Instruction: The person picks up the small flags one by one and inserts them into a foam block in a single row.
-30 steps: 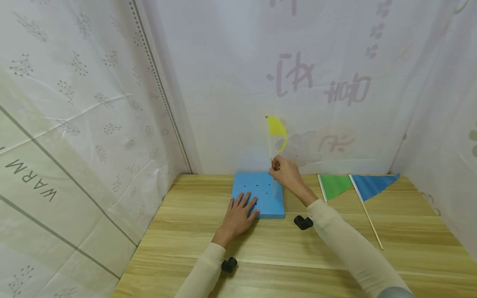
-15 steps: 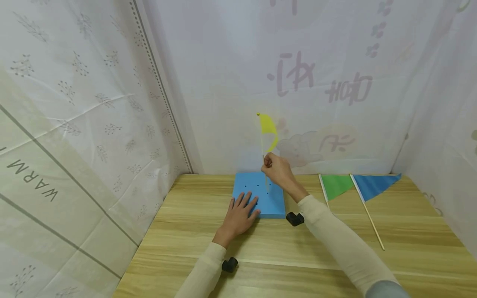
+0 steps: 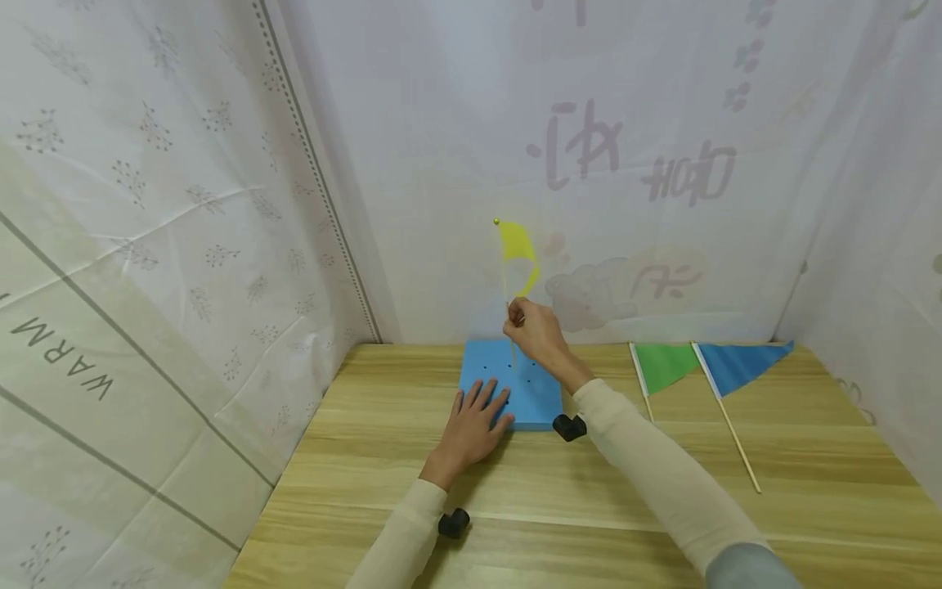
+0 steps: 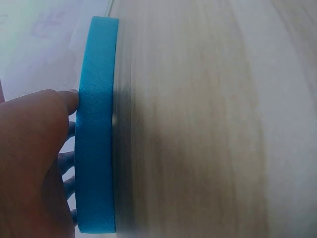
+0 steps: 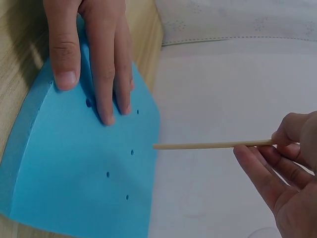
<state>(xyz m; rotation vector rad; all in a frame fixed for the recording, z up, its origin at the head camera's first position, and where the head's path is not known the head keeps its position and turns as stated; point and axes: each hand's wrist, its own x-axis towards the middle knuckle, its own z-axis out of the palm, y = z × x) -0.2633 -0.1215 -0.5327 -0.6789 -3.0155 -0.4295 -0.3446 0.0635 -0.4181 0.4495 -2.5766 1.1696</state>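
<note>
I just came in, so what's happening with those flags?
A person's right hand pinches the stick of a yellow flag, its lower end just clear of a blue board with holes. The left hand lies spread on the board. A green flag and a blue flag lie on the table.

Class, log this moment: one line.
left hand: on board; right hand: pinches yellow flag; stick tip: outside holes; green flag, blue flag: on table
</note>
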